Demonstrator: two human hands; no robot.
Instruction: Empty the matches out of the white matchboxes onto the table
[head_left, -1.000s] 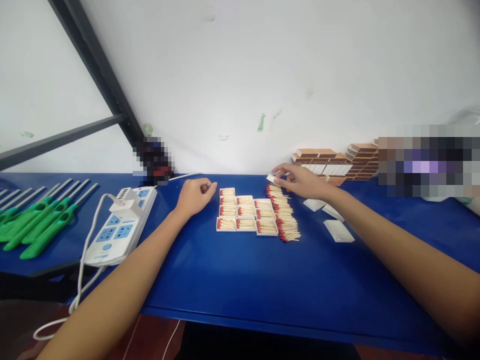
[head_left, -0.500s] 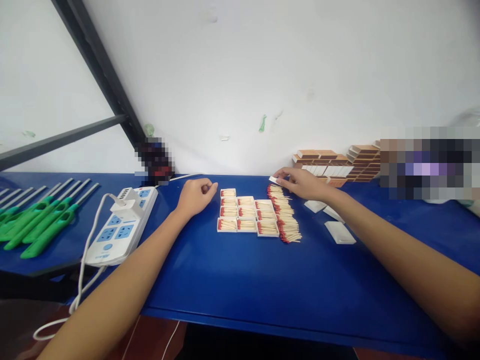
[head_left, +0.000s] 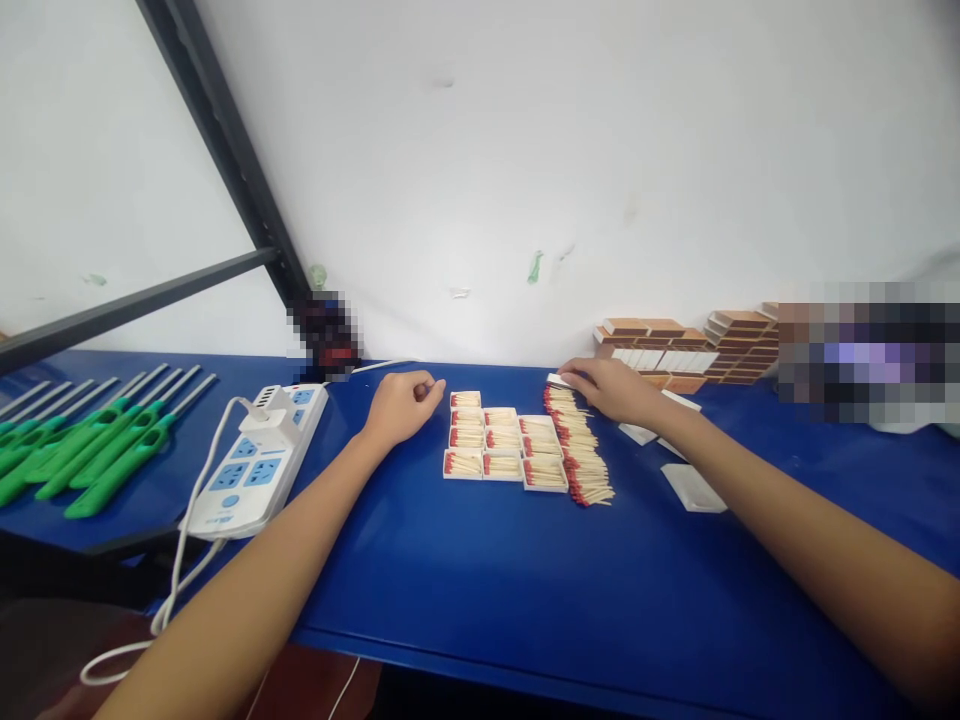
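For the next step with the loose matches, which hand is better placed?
Probably the right hand: it holds a white tray at the far end of the loose matches. The left hand, loosely curled, is on the other side of the filled trays.

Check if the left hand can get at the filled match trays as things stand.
Probably yes. The left hand sits just left of the filled match trays, with nothing visible between them. The right hand is at the far end of the loose matches, out of the way.
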